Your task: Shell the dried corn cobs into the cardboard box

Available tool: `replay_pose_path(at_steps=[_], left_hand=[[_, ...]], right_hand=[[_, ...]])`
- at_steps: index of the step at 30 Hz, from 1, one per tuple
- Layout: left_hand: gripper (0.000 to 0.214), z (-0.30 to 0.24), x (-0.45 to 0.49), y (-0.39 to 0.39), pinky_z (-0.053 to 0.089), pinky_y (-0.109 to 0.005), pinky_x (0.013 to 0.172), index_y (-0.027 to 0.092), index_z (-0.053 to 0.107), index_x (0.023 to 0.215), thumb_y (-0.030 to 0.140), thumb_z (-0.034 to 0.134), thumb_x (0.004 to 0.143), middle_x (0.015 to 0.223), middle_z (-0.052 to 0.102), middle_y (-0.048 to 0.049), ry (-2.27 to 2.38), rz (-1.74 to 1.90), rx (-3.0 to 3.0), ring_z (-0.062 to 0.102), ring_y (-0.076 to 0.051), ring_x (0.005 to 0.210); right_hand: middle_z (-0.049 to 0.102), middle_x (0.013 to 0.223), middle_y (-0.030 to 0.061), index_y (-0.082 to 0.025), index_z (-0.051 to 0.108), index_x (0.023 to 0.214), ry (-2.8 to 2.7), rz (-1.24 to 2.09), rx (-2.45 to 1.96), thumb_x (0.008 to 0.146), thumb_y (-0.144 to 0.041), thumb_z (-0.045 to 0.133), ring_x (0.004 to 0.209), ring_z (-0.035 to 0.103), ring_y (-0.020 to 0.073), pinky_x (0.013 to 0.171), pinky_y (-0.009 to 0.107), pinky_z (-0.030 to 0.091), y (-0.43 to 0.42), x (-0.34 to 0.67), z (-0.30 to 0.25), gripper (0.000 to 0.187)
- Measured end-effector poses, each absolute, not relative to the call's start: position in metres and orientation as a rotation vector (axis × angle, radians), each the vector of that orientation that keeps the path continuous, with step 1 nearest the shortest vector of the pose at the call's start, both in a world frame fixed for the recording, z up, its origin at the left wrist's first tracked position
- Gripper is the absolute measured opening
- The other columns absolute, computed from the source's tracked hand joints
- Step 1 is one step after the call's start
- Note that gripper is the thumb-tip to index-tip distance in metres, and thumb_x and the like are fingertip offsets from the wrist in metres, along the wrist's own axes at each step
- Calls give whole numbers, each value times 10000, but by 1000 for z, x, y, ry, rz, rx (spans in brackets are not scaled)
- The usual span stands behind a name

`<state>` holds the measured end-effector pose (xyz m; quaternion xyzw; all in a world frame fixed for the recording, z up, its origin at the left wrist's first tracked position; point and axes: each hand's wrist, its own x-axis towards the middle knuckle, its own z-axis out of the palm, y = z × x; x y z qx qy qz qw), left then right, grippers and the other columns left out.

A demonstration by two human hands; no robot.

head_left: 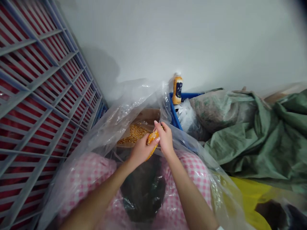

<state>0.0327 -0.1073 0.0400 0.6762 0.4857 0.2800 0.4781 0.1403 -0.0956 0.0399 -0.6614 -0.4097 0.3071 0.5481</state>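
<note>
Your left hand (141, 150) closes around a yellow-orange corn cob (152, 142), and its grip is pressed together on the lower part of the cob. Your right hand (165, 139) holds the upper end of the same cob, and this grip is also pressed together, but the hand hides most of that end. The cob stands tilted between your two hands, above the dark opening of a large clear plastic bag (129, 108).

Just behind the cob is a brown cardboard box (146, 116) with a heap of loose golden corn kernels (133, 134) inside it. The thin plastic of the bag lies around this box and rises on both sides of your hands. Under your forearms, a pink-and-white checked cloth (194, 169) shows through the plastic.

On the left side stands a red and grey metal rack (35, 95). Farther ahead, a blue plastic crate (184, 95) sits against a white wall (192, 41), and a white plastic bag (185, 116) lies in it. A bottle with a yellow-orange body and dark label (177, 88) stands by the crate's corner. On the right lies a crumpled green woven sack (240, 143), with a yellow plastic sheet (251, 195) below it.
</note>
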Motion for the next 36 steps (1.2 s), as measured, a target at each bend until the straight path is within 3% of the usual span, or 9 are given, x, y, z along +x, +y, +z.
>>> replay_pose_path(at_steps=[9,18,22,26,32,36], left_hand=[[423,32,37,-113,380,-266,637,160,572,779,474,302,864,724,624,-47,1234,674,1627,553,-175,682],[457,23,39,-110,416,-283,586,185,561,663,536,324,832,575,583,-40,1226,689,1331,575,-200,647],[364,32,36,-99,445,-291,671,162,588,759,468,401,817,725,639,-45,1146,710,1170,591,-193,732],[352,49,26,-96,423,-285,784,166,597,888,441,381,843,881,654,-50,1119,723,1437,585,-191,860],[349,62,14,-102,419,-261,709,207,585,986,469,416,830,903,653,-44,1009,463,1715,589,-205,826],[345,58,21,-106,405,-277,796,187,555,1032,432,399,845,982,636,-58,993,516,1638,572,-208,917]], right_hand=[[339,513,-66,-202,400,557,-931,667,-1662,710,-346,459,522,333,103,529,223,283,-94,138,42,218],[357,513,-59,-202,397,537,-909,687,-1689,691,-309,448,528,342,108,517,223,262,-92,138,35,194],[387,504,-45,-209,403,562,-866,692,-1643,721,-327,397,517,366,119,495,229,276,-86,143,26,198],[402,504,-40,-208,428,577,-860,681,-1626,727,-333,393,507,378,121,482,236,284,-83,147,19,199],[387,499,-41,-211,393,588,-893,724,-1603,724,-335,370,491,386,116,476,233,313,-82,148,20,185],[385,496,-43,-214,362,590,-855,749,-1578,719,-329,367,480,384,111,469,236,313,-83,147,22,173]])
